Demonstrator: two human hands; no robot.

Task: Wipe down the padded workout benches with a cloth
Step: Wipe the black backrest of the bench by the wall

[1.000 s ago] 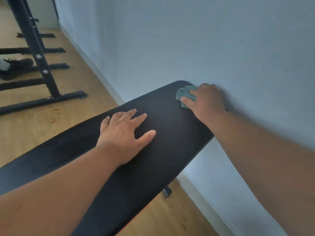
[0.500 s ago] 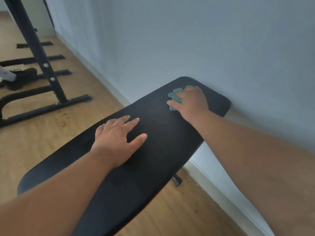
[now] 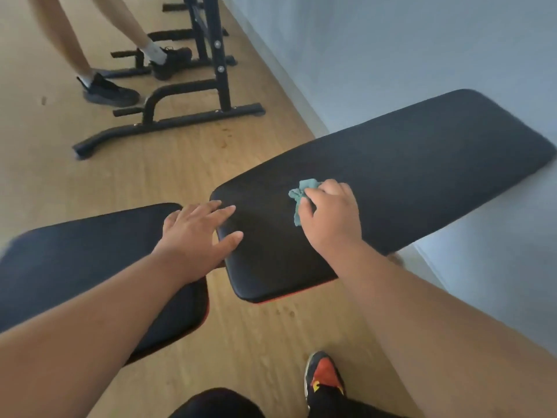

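Note:
A long black padded backrest [image 3: 407,164] of the workout bench runs from the middle toward the wall at the right. A shorter black seat pad [image 3: 75,254] lies to its left, with a gap between them. My right hand [image 3: 330,217] grips a crumpled teal cloth [image 3: 301,196] and presses it on the backrest near its near end. My left hand [image 3: 199,233] lies flat with fingers spread, bridging the gap, fingertips on the backrest's corner.
A black metal rack [image 3: 187,116] stands on the wooden floor at the back. Another person's legs and dark shoes [image 3: 110,92] are beside it. A pale wall [image 3: 391,49] runs along the right. My own shoe [image 3: 325,375] is on the floor below.
My right hand has dragged the cloth from the backrest's far end by the wall toward its near end. My left hand slid back to the pad's near corner. The view pulled back.

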